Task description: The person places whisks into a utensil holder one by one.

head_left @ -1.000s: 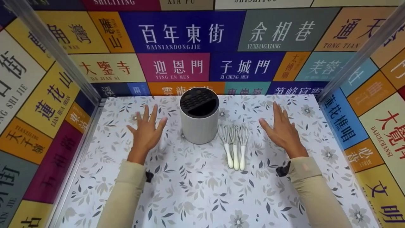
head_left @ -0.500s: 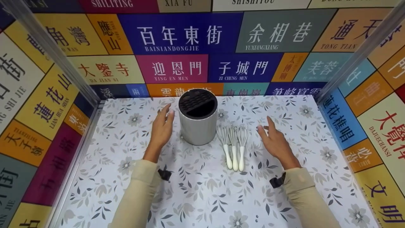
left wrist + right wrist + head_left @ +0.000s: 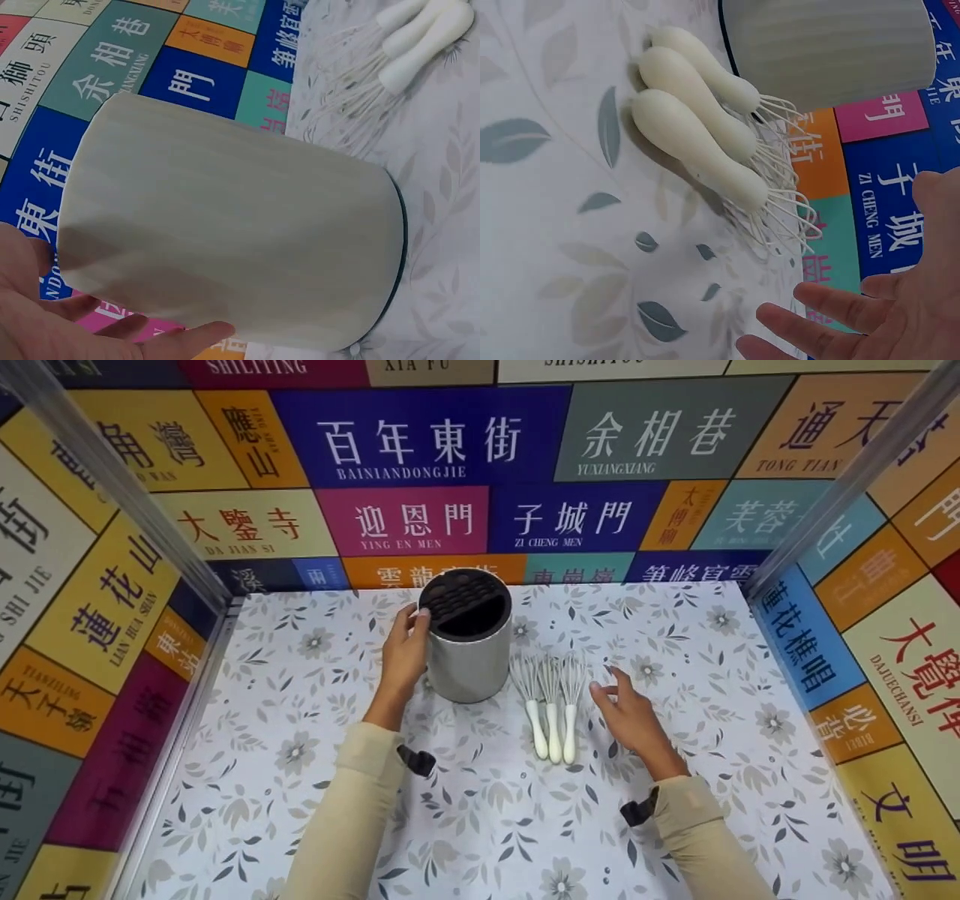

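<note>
- The holder (image 3: 469, 667), a pale cylinder, stands upright on the desk (image 3: 465, 810), back toward 12 o'clock; its black lid (image 3: 454, 598) has a half-moon opening (image 3: 474, 618) on the 5 o'clock side.
- Three whisks (image 3: 553, 716) lie side by side at the holder's 4 o'clock, wires toward 12 and handles toward 6.
- The left hand (image 3: 406, 654) is at the holder's 9 o'clock, fingers extended along the wall, not wrapped round it; whether they press on it I cannot tell.
- The right hand (image 3: 631, 721) is at the whisks' 3 o'clock, near but apart, fingers spread and slightly bent, with nothing in it.
- The step in hand looks like steadying the holder and reaching for a whisk. The left palm should settle flat against the wall, firm enough to stop a slide but not tip it.
- For the right, the outermost whisk is the easiest choice: come in from 3 o'clock and pinch the handle, since the thin wires would likely flex and snag their neighbours.
- Lift straight up before turning, so the other two stay aligned.
</note>
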Available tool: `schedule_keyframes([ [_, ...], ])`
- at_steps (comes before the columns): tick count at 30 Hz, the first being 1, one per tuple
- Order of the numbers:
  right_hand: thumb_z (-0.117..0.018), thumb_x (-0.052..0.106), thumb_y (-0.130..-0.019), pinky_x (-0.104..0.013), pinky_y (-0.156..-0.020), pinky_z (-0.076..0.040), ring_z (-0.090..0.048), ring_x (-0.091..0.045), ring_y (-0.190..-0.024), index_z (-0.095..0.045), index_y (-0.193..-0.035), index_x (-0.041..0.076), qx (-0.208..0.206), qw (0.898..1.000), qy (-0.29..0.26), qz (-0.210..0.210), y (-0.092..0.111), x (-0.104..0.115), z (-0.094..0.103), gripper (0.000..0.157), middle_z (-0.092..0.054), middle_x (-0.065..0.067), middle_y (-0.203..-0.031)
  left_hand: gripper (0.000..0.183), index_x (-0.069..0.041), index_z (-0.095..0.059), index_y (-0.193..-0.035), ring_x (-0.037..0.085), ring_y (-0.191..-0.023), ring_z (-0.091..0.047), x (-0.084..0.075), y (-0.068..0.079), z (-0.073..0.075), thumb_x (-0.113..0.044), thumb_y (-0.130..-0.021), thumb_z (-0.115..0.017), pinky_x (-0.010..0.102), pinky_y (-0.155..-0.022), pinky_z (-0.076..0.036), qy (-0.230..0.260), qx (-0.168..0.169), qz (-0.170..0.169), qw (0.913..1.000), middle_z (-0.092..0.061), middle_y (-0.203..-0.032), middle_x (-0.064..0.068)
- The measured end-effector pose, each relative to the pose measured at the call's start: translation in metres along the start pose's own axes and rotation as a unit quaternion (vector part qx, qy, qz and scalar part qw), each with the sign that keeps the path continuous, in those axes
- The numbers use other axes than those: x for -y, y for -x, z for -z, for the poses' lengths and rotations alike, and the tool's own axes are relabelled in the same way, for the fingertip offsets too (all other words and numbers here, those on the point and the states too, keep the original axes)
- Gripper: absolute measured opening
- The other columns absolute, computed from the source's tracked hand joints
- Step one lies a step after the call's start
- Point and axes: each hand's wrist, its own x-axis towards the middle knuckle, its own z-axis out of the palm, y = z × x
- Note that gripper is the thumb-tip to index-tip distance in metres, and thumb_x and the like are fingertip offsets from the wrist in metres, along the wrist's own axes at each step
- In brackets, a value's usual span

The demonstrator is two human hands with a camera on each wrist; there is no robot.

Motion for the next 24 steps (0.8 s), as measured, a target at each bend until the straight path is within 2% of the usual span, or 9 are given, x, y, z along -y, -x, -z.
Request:
schedule_keyframes([
  [4,-0.038,0.066,-0.102,-0.059,-0.104,-0.044,-0.055,-0.043,-0.131,-0.015,-0.163,0.008,0.004,1.000,-0.002,-0.007,0.002,-0.003,-0.008,0.087,-0.054,-0.023,-0.147,0.063,-0.026,-0.036,-0.158,0.031,-0.141,-0.047,-0.003,-0.001,-0.003,-0.057,-0.105,-0.043,0.061,-0.091,-0.055,0.023,0.012,0.026,0.9993,-0.043,-0.159,0.008],
  [8,-0.047,0.053,-0.105,-0.058,-0.100,-0.047,-0.059,-0.042,-0.124,-0.024,-0.160,0.003,-0.004,1.000,0.000,-0.006,0.003,-0.005,-0.015,0.077,-0.057,-0.025,-0.140,0.062,-0.025,-0.036,-0.159,0.033,-0.140,-0.047,-0.005,-0.002,-0.005,-0.055,-0.105,-0.044,0.059,-0.088,-0.057,0.023,0.006,0.031,0.9993,-0.042,-0.159,0.011],
  [10,-0.052,0.047,-0.105,-0.056,-0.097,-0.050,-0.063,-0.040,-0.117,-0.032,-0.156,0.000,-0.014,1.000,0.004,-0.005,0.003,-0.006,-0.020,0.072,-0.061,-0.025,-0.133,0.061,-0.023,-0.037,-0.158,0.033,-0.139,-0.048,-0.006,-0.003,-0.007,-0.052,-0.106,-0.045,0.058,-0.086,-0.058,0.009,-0.005,0.024,0.9997,-0.044,-0.156,0.013],
  [13,-0.058,0.041,-0.102,-0.050,-0.086,-0.053,-0.068,-0.033,-0.095,-0.041,-0.149,-0.002,-0.023,1.000,0.005,-0.009,0.004,-0.007,-0.025,0.066,-0.067,-0.021,-0.120,0.059,-0.021,-0.039,-0.157,0.033,-0.138,-0.049,-0.006,-0.004,-0.009,-0.049,-0.106,-0.046,0.058,-0.084,-0.059,0.003,-0.014,0.021,0.9997,-0.047,-0.153,0.015],
  [17,-0.064,0.039,-0.099,-0.038,-0.067,-0.054,-0.066,-0.021,-0.069,-0.051,-0.139,-0.002,-0.023,1.000,-0.006,-0.020,0.004,-0.008,-0.031,0.059,-0.070,-0.017,-0.106,0.058,-0.021,-0.038,-0.157,0.034,-0.139,-0.047,-0.008,-0.004,-0.011,-0.047,-0.106,-0.046,0.062,-0.083,-0.058,0.027,-0.008,0.033,0.9991,-0.046,-0.153,0.016],
  [20,-0.068,0.038,-0.097,-0.034,-0.060,-0.055,-0.068,-0.021,-0.067,-0.055,-0.134,-0.001,-0.013,0.999,-0.032,-0.034,0.005,-0.007,-0.034,0.056,-0.071,-0.018,-0.104,0.057,-0.023,-0.037,-0.157,0.034,-0.140,-0.045,-0.009,-0.004,-0.011,-0.047,-0.107,-0.046,0.064,-0.085,-0.056,0.045,-0.003,0.045,0.9980,-0.045,-0.155,0.015],
  [24,-0.072,0.036,-0.095,-0.034,-0.059,-0.058,-0.072,-0.024,-0.070,-0.056,-0.130,0.000,0.002,0.996,-0.065,-0.056,0.005,-0.006,-0.038,0.053,-0.070,-0.018,-0.103,0.055,-0.024,-0.038,-0.157,0.034,-0.140,-0.046,-0.008,-0.004,-0.013,-0.047,-0.107,-0.045,0.067,-0.088,-0.054,0.057,-0.005,0.051,0.9971,-0.045,-0.155,0.014],
])
